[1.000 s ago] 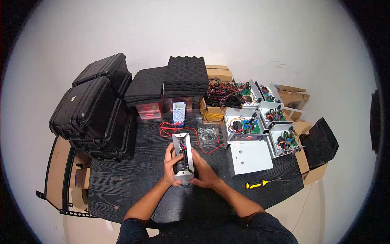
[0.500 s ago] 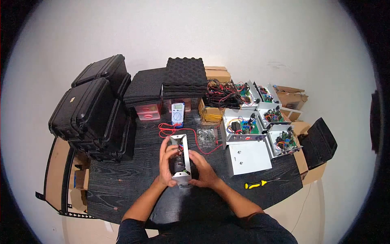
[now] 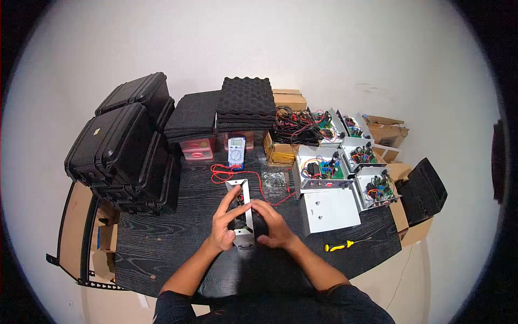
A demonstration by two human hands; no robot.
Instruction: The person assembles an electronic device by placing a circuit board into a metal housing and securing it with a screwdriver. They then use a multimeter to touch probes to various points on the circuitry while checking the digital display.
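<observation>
A narrow white metal enclosure (image 3: pixel 247 195) with an open top stands on the dark table between my hands, with wires and parts partly visible inside. My left hand (image 3: pixel 222 229) is over its left side, fingers spread, two of them reaching across the opening. What those fingertips touch inside is hard to make out. At the right wall is my right hand (image 3: pixel 276 229), its fingertips against the upper edge and its thumb apart from the box. Beyond the enclosure lies a multimeter (image 3: pixel 236 154) with red leads (image 3: pixel 218 174).
Several open enclosures with circuit boards (image 3: pixel 324 167) stand at the right, near a white panel (image 3: pixel 332 210) and a yellow screwdriver (image 3: pixel 339 247). A bag of small parts (image 3: pixel 275 181) lies mid-table. Black cases (image 3: pixel 116 140) are stacked left; foam sheets (image 3: pixel 245 97) sit behind.
My left hand's fingers have spread and shifted over the opening. My right thumb has come away from the enclosure's near end. The enclosure stays in about the same place.
</observation>
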